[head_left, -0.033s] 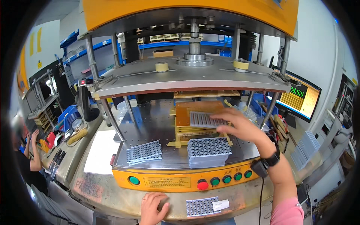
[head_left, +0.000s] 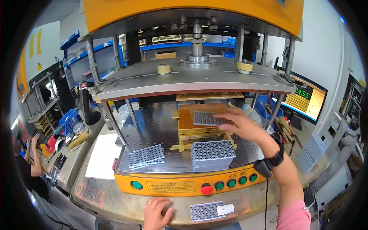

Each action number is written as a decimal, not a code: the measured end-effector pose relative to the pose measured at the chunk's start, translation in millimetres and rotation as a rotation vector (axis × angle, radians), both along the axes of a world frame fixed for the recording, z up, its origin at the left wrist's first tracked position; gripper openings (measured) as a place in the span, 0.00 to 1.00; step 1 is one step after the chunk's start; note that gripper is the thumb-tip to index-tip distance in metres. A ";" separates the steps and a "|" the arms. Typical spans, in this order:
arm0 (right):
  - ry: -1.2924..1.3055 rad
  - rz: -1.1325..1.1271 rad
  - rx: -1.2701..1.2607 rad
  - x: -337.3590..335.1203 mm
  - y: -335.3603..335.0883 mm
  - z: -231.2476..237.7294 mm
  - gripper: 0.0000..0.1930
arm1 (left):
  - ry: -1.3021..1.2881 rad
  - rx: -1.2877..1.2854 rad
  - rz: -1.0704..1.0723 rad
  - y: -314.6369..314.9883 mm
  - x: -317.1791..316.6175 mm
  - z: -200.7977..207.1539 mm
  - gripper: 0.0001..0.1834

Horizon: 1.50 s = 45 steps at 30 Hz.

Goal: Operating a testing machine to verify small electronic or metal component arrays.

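the blue bin (head_left: 69, 118) at left: contents unclear. your half-curled right hand (head_left: 244, 124) grips a grey gridded panel (head_left: 204, 118), mid-frame; your loosely spread left hand (head_left: 156, 211) holds nothing.

Wears a pink sleeve (head_left: 293, 217) on the right arm, with the forearm (head_left: 288, 184) bare beyond it. Shows a small, pale, bead-like detail (head_left: 306, 209) by the cuff, too tiny to make out. Has 1 wide black band (head_left: 277, 158) strapped around the right wrist, with 1 dark, blocky unit (head_left: 263, 169) attached. Trails 1 thin black cable (head_left: 266, 199) from that unit. Leaves the right hand (head_left: 241, 122) and left hand (head_left: 156, 212) bare, save for 1 slim ring (head_left: 148, 203) on a left finger.
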State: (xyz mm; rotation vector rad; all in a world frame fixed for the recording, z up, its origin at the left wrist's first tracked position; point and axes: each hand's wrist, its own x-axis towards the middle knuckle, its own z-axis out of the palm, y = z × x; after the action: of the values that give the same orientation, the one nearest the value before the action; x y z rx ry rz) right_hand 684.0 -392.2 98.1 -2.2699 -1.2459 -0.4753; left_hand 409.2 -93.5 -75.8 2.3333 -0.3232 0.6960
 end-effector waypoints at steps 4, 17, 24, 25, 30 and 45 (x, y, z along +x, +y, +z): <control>-0.138 -0.103 -0.112 40.7 3.8 -14.0 0.22 | 0.013 0.019 -0.018 -1.8 1.9 -0.5 0.10; -0.146 -0.174 -0.194 63.6 20.3 -26.2 0.20 | -0.037 0.039 0.028 -2.1 -3.4 -0.1 0.08; -0.129 -0.173 -0.243 69.7 21.6 -23.8 0.20 | -0.032 0.030 0.032 -2.9 -3.3 2.5 0.08; -0.129 -0.174 -0.243 73.1 21.0 -24.2 0.20 | -0.032 0.030 0.031 -3.0 -3.5 2.9 0.08; -0.016 -0.110 -0.306 88.9 22.0 -21.3 0.20 | -0.056 0.042 0.039 -3.5 -3.3 4.2 0.07; -0.311 0.032 -0.193 -106.6 11.3 -28.2 0.27 | 0.024 -0.012 0.364 9.2 -5.1 -5.7 0.17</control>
State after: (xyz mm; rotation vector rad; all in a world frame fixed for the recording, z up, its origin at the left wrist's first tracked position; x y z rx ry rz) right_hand 577.4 -381.0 69.9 -2.3963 -1.5354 -0.7477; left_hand 404.0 -84.3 -81.5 2.4111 0.1221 0.8369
